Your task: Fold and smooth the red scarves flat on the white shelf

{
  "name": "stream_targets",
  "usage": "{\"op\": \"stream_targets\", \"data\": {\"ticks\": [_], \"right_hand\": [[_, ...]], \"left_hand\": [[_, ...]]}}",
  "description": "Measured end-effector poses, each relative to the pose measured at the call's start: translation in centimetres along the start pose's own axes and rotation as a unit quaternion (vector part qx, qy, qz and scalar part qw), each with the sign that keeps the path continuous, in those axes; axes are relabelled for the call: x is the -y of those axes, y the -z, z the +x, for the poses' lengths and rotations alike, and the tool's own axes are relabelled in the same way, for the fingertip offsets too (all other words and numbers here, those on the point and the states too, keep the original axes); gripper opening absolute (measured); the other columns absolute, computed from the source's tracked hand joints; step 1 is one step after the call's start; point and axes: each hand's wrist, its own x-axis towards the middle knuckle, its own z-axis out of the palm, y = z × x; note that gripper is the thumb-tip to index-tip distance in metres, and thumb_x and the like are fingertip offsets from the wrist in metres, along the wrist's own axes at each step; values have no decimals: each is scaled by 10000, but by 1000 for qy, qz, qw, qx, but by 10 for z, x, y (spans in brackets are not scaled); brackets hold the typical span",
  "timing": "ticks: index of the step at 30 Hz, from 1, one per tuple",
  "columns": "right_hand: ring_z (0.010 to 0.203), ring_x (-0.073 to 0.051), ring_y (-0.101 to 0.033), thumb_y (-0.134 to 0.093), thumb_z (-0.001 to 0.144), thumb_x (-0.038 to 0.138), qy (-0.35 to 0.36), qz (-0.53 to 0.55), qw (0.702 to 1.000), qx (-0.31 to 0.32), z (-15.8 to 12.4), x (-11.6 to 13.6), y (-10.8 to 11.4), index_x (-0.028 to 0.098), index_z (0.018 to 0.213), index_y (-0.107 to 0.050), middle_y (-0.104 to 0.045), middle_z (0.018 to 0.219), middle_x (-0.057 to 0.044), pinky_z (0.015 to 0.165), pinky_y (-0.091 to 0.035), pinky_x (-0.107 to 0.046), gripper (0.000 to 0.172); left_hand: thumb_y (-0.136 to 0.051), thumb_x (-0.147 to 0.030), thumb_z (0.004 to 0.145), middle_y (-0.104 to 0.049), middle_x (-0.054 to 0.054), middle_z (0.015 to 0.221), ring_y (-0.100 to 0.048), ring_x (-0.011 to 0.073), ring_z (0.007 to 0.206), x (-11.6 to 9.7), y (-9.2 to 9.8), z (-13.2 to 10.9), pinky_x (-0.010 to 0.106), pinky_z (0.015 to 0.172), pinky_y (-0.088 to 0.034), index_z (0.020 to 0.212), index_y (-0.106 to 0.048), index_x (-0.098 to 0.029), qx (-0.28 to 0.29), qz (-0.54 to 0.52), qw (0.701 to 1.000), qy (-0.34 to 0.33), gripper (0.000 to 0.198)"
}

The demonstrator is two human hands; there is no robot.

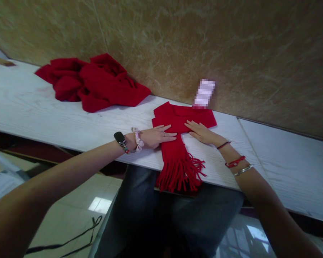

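A red scarf (pixel 173 122) lies partly folded on the white tabletop, its fringed end (pixel 177 175) hanging over the front edge towards my lap. My left hand (pixel 157 137) rests flat on the scarf's left side, fingers stretched to the right. On the right, my right hand (pixel 200 132) lies with extended fingers on the folded part, its palm over the tabletop. Neither hand grips the cloth. A second red cloth (pixel 97 82) is heaped loosely to the left, against the wall; whether it is also a scarf I cannot tell.
The narrow white table (pixel 293 157) runs along a brown marbled wall (pixel 161 43). A blurred-out pale rectangular object (pixel 204 92) leans at the wall behind the scarf. A brown wooden piece (pixel 1 61) lies far left. A black strap (pixel 67 238) hangs low at the left.
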Motion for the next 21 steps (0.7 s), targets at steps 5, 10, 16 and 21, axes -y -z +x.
{"op": "stream_targets", "data": {"ticks": [5,10,16,21], "right_hand": [[1360,-241,-198,-298,925,343,4,7,1000,-3,-1,2,2,262,1416,-255,-245,1482,-67,1060,-233,-536,500],[1359,-244,-203,-308,921,339,-1,15,1000,-2,-2,4,5,231,1410,-276,-249,1479,-83,1059,-234,-536,502],[1351,-239,-235,-322,917,326,7,2,1000,-18,-2,4,3,222,1394,-315,-283,1466,-91,1051,-258,-526,489],[1326,-237,-300,-350,906,299,10,-9,999,-29,-3,4,5,215,1369,-367,-337,1441,-86,1030,-315,-508,471]], "left_hand": [[-415,-88,645,-251,-70,1465,-38,282,1381,3,2,-3,529,1086,-151,1354,-371,-329,3,-60,998,-14,751],[-341,-125,782,-269,-4,1467,-209,207,1359,24,15,-2,398,1094,-224,1331,-422,-234,-99,-160,982,-12,565],[-321,-337,910,-300,123,1444,-229,240,1346,41,-5,18,396,1089,-214,1355,-356,-118,-119,-91,977,153,497],[-309,-342,918,-489,124,1305,-434,181,1211,46,-10,21,293,1029,-308,1315,-409,-91,-151,-97,973,145,480]]}}
